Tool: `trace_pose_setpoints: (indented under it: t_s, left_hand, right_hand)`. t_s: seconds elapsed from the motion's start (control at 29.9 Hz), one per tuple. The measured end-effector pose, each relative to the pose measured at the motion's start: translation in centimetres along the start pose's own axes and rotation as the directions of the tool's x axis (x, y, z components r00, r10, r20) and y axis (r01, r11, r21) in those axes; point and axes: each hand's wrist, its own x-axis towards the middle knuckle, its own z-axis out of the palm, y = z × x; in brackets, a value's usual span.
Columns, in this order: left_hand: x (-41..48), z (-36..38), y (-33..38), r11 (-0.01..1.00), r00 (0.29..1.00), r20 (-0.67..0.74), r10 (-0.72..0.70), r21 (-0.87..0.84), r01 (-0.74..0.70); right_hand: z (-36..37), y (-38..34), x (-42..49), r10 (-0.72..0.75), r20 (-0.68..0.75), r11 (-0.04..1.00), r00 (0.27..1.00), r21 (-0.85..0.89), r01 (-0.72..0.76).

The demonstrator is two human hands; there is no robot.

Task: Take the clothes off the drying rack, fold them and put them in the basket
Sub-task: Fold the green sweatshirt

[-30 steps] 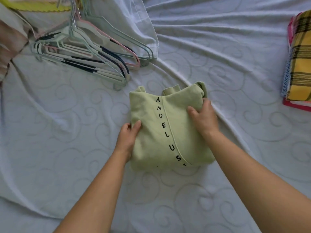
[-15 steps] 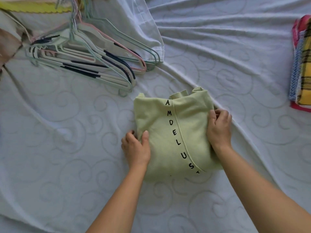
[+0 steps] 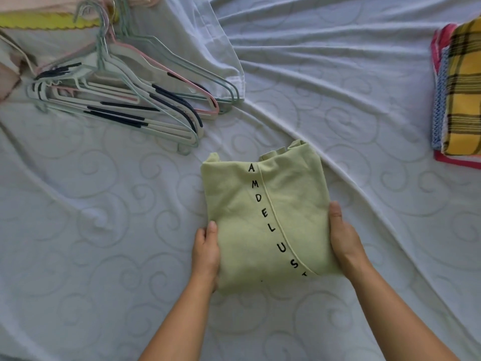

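1. The left grip (image 3: 205, 252) was closed on the left edge of a folded pale green garment with black lettering (image 3: 239, 230), thumb on top, fingers hidden beneath.
2. The right grip (image 3: 343, 238) was closed likewise on the garment's right edge.
3. The garment was laid flat on a white swirl-patterned bed sheet (image 3: 104, 230).
4. A heap of pastel plastic hangers (image 3: 130, 100) was seen beyond, to the left.
5. A stack of folded cloths topped by yellow plaid (image 3: 463, 87) was seen at the far right, well apart.

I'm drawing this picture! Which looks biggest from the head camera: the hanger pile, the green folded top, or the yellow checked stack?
1. Hanger pile: spreads widest.
2. Green folded top.
3. Yellow checked stack: smallest showing, but the picture edge cuts it off, so unsure.
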Motion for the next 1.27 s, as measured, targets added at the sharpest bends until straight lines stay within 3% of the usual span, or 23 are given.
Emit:
trace_pose_setpoints:
  t_s: [0.17, 0.27, 0.6, 0.8, 0.94, 1.1, 1.2, 1.27]
  left_hand:
    - [-2.1, -0.8, 0.5, 0.979, 0.982, 0.182, -0.057, -0.18, 0.09]
    - [-4.1, -0.8, 0.4, 0.981, 0.979, 0.2, -0.033, -0.179, 0.07]
    - [-17.6, 4.7, -6.0, 0.968, 0.994, 0.052, 0.097, 0.226, -0.106]
    - [-25.5, 10.6, -6.6, 0.941, 0.975, 0.167, 0.146, 0.281, -0.189]
    - [-27.9, 15.3, -1.7, 0.933, 0.952, 0.172, 0.254, 0.215, -0.288]
    - [-29.3, 21.1, 7.8, 0.908, 0.905, 0.125, 0.407, 0.054, -0.416]
    - [-29.4, 25.6, 14.4, 0.851, 0.813, 0.25, 0.525, -0.171, -0.497]
    - [-28.4, 29.1, 18.2, 0.799, 0.745, 0.29, 0.601, -0.235, -0.554]
  right_hand:
    - [-0.9, 0.7, -1.8, 0.027, 0.2, 0.988, 0.979, 0.143, -0.057]
    - [-2.1, 2.1, -2.1, 0.026, 0.245, 0.986, 0.969, 0.152, -0.065]
    - [-14.6, 12.9, -8.0, 0.124, 0.438, 0.916, 0.89, 0.295, -0.273]
    - [-24.7, 14.9, -9.5, 0.017, 0.345, 0.941, 0.939, 0.311, -0.131]
    - [-29.4, 12.4, -8.8, -0.112, 0.309, 0.926, 0.945, 0.377, -0.013]
    - [-36.0, 5.0, -7.5, -0.315, 0.127, 0.821, 0.94, 0.533, 0.203]
    - [-40.6, 0.1, -5.8, -0.457, -0.06, 0.696, 0.888, 0.598, 0.398]
    - [-42.9, -2.4, -3.7, -0.51, -0.175, 0.639, 0.842, 0.577, 0.508]
